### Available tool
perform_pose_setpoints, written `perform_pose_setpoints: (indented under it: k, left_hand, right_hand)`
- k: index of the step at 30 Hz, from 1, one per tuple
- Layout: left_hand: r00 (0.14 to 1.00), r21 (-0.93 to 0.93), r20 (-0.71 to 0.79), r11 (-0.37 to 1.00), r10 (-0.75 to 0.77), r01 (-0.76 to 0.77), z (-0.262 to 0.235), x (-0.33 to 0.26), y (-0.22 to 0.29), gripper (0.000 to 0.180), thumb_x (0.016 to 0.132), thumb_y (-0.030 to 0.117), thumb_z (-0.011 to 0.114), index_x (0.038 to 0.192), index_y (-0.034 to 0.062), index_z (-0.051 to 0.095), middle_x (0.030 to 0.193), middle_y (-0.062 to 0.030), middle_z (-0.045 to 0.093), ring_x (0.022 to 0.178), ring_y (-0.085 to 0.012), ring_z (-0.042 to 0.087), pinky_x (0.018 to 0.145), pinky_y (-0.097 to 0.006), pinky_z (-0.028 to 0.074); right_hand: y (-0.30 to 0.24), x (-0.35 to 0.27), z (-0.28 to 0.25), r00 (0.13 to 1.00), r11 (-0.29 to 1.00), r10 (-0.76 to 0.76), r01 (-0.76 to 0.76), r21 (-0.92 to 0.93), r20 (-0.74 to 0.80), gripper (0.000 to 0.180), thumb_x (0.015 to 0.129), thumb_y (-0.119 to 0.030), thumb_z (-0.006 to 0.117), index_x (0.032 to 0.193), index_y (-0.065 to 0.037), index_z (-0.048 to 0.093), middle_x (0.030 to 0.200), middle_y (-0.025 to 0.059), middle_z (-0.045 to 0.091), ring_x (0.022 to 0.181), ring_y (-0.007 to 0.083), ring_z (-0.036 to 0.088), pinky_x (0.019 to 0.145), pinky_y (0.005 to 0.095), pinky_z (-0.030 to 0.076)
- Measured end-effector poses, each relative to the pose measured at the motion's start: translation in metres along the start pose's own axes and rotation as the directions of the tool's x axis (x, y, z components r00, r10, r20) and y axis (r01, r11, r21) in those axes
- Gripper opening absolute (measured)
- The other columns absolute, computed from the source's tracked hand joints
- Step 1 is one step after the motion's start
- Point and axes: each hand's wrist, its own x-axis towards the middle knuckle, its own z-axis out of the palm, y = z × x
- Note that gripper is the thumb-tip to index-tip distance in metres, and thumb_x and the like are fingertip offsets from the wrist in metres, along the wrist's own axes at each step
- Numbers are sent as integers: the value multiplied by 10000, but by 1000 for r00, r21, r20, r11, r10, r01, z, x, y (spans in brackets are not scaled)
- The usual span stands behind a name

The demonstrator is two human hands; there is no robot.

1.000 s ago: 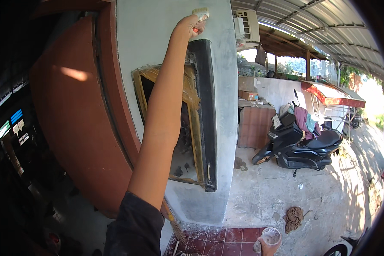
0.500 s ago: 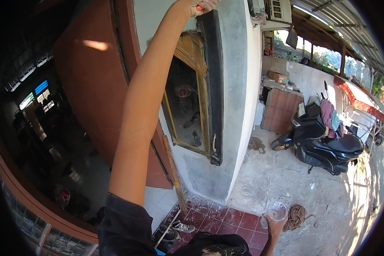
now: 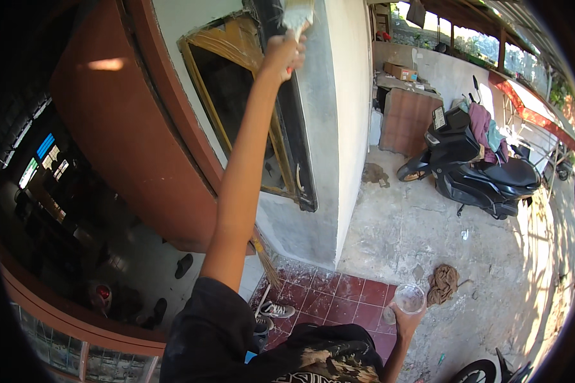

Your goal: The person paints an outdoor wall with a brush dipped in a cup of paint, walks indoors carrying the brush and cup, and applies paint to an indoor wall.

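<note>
Change from earlier: the raised arm, which half a second ago reached past the picture's upper edge, is now seen lower in the view, with the whole fist and the brush head in sight; the cup has shifted to the right and is seen from above.
Left hand: raised overhead on a straight arm and clenched around the handle of a paintbrush.
Paintbrush: held upright above the fist, its pale bristle head pointing up and laid against the grey wall beside the dark window frame; only a trace of reddish handle is seen below the fingers.
Right hand: held low near the picture's lower edge, fingers wrapped around the base of a clear plastic cup.
Cup: kept upright with its open mouth up, directly above the right hand; what it contains cannot be told.
Cup and brush: well apart, one low by the floor side of the view, the other high on the wall.
Below: red floor tiles are seen, with a shoe on them and a broom leaned against the wall's foot.
Yard: a crumpled brown rag lies on the concrete just beside the cup in the view; a black scooter is parked further off, with clothes draped over its seat.
</note>
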Motion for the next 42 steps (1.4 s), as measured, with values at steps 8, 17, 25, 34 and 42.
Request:
perform_pose_setpoints:
  k: [8, 17, 25, 34, 42]
  left_hand:
    - [932, -67, -153, 944, -329, 322, -22, -161, -213, 379, 929, 381, 374, 821, 41, 500, 518, 27, 382, 330, -58, 320, 297, -217, 228]
    - [762, 39, -104, 763, -640, 646, -57, -319, -408, 412, 899, 340, 434, 646, 20, 488, 491, -44, 462, 348, -150, 438, 325, -309, 333]
    - [396, 166, -341, 361, -852, 918, -117, -527, -466, 476, 872, 404, 429, 677, -2, 585, 521, -103, 547, 425, -224, 537, 424, -355, 425]
    - [375, 268, -556, 267, -742, 926, -213, -683, -354, 529, 872, 460, 427, 735, -25, 589, 629, -199, 587, 640, -334, 614, 594, -425, 448]
    - [467, 319, -776, 375, -423, 870, -240, -628, -249, 424, 898, 349, 451, 791, -44, 569, 721, -224, 587, 711, -401, 569, 636, -425, 439]
  right_hand:
    - [-1, -1, -9, 999, 988, -7, 14, -155, 41, 844, 470, -154, 862, 1178, 31, 442, 1066, 130, 525, 977, 223, 516, 859, 347, 430]
    - [9, -15, 8, 999, 987, 7, 0, -160, 41, 777, 507, -122, 834, 1162, 24, 441, 1036, 111, 533, 946, 211, 525, 851, 335, 430]
    - [-9, -34, 28, 999, 986, 24, -17, -168, 41, 830, 501, -104, 823, 1210, 27, 410, 1110, 124, 509, 1016, 225, 506, 900, 355, 408]
    - [4, -26, 92, 979, 996, -85, 86, 5, 185, 948, 465, -229, 894, 1227, 15, 386, 1115, 111, 502, 1040, 219, 490, 899, 347, 428]
    - [-3, -20, 221, 793, 968, -145, 238, -81, 592, 830, 473, -206, 889, 1145, 2, 448, 1041, 95, 556, 958, 195, 535, 855, 333, 437]
